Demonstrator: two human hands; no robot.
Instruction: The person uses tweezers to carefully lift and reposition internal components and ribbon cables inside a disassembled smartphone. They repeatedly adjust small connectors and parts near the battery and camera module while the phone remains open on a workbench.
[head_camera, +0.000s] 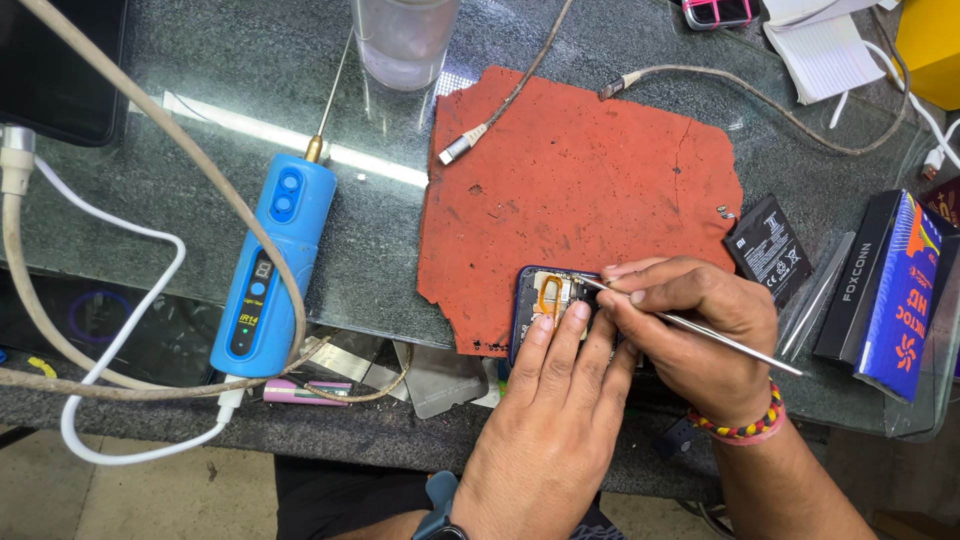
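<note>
An opened blue phone (545, 295) lies on the near edge of a worn red mat (580, 190), its insides and an orange flex strip showing. My left hand (555, 400) presses flat on the phone with two fingers, holding nothing. Metal tweezers (700, 328) sit in my right hand (690, 325), and their tip touches the phone's upper part. Most of the phone is hidden under both hands.
A blue handheld soldering tool (272, 265) lies left of the mat, with cables looping over it. A clear cup (403, 40) stands at the back. A black battery (767, 248) and boxes (895, 290) lie to the right. Loose charging cables cross the mat's top.
</note>
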